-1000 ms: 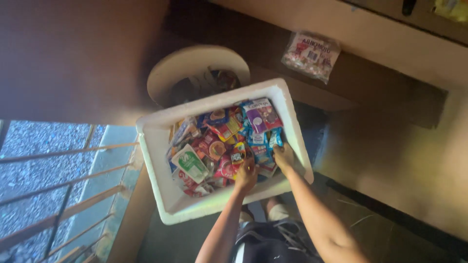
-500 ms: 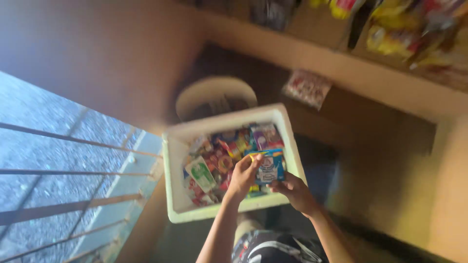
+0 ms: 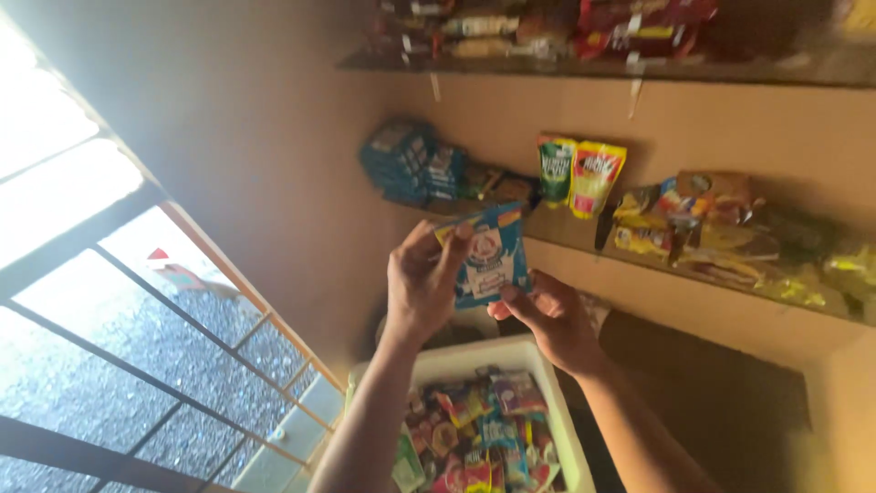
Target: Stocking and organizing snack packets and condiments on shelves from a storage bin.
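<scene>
While a white foam box (image 3: 557, 420) of glossy, crinkled sachets sits below, both hands lift a flat blue packet (image 3: 488, 256) toward the wooden shelves. The left hand (image 3: 422, 283) pinches the packet's upper left edge; the right hand (image 3: 547, 319) grips its lower corner with fingertips. A green pouch (image 3: 555, 170) and a red-and-yellow pouch (image 3: 595, 178), apparently soft plastic, stand on the middle shelf (image 3: 566, 239).
</scene>
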